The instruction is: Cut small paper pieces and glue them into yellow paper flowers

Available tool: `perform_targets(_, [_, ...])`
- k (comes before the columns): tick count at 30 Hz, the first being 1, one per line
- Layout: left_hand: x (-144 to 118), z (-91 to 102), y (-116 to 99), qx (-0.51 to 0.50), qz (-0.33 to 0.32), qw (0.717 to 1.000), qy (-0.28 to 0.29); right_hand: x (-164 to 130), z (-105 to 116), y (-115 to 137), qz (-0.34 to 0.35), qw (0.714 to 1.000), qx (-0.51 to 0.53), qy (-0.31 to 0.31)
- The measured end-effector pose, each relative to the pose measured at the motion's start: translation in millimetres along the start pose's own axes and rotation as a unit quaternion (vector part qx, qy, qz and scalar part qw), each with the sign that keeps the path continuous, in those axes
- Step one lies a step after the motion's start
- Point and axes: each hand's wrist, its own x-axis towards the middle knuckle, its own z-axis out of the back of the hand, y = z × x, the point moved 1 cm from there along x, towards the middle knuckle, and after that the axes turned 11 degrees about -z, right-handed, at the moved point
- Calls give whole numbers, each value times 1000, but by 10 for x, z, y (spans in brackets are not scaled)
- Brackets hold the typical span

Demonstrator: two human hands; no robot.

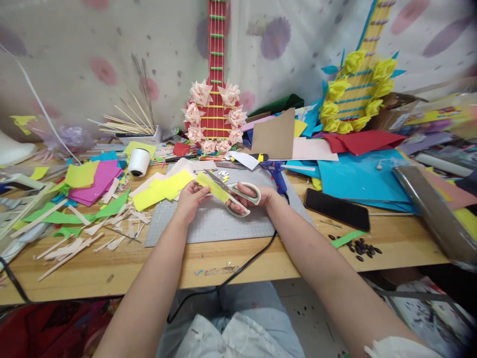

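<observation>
My left hand [193,198] pinches one end of a small yellow paper piece [213,187] above the grey cutting mat [179,226]. In my right hand [246,196] are white-handled scissors [255,194], with fingers through the loops. Their blades point left and lie across the yellow paper; whether they are parted is hard to make out. Just left of my hands, more yellow paper [160,191] rests on the mat's edge. A blue glue gun [276,175] lies to the right on the mat, its black cord running off the table front.
Paper scraps [112,211] and coloured sheets [99,181] cover the left side. A black phone [337,209], dark seeds [363,247] and blue sheets [357,174] lie right. Behind stand a red paper guitar [215,112] with pink flowers and a yellow one [356,92]. A white cylinder [139,162] stands left.
</observation>
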Motion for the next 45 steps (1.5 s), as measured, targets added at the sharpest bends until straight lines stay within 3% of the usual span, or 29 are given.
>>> perform_targets(7, [-5,-44,21,0,-5,1000,-10,80,-63,41,5,1000,-3,-16])
perform_targets(14, [-8,-56,27,4,-6,1000,-14,104,28,11,29,998,0,-50])
perform_targets(17, [1,-48,16,4,-10,1000,-23,79,75,31,53,994,-10,-91])
perform_targets(19, [20,-13,-22,5,-25,998,-52,44,108,67,87,984,-12,-156])
perform_targets(21, [51,57,-83,17,-52,994,-95,-3,150,112,104,959,-22,-262])
perform_targets(23, [91,165,-148,42,-81,985,-146,-58,198,167,83,916,-77,-386])
perform_targets(25, [133,300,-203,69,-107,970,-205,-101,240,242,26,851,-196,-487])
perform_targets(27, [174,432,-237,108,-131,955,-242,-109,266,333,-42,776,-331,-536])
perform_targets(29, [205,545,-249,136,-148,938,-281,-69,280,423,-96,716,-424,-546])
perform_targets(32, [232,653,-235,166,-159,925,-302,62,302,515,-134,668,-478,-555])
perform_targets(36, [236,723,-204,250,-152,907,-303,264,413,537,-127,631,-512,-568])
perform_targets(41, [200,732,-243,448,-112,828,-318,415,649,521,-116,588,-570,-562])
perform_targets(45, [183,721,-277,505,-83,806,-296,492,750,529,-125,575,-578,-565])
